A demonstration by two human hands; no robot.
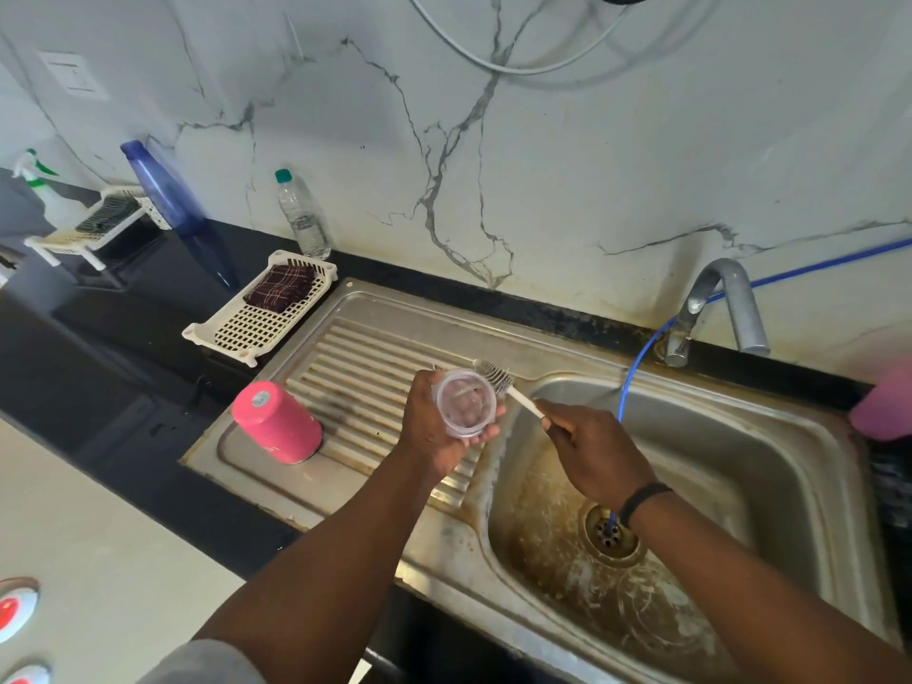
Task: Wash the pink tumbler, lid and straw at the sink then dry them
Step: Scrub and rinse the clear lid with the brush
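tumbler [277, 423] sits upside down on the drainboard [345, 367], left of the basin [691, 486] (tap [715, 308] behind it), basket [256, 328] behind-left on the counter [123, 338].

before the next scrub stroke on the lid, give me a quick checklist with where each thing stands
1. Lid held firmly: ok, the left hand grips it by the rim above the drainboard.
2. Brush in hand: ok, the right hand grips its white handle.
3. Bristles on the lid: ok, they sit at its upper right rim.
4. Water running from the tap: cannot tell, no stream shows.
5. Tumbler out of the way: ok, upside down on the drainboard, left of the hands.
6. Straw located: not ok, none in view.
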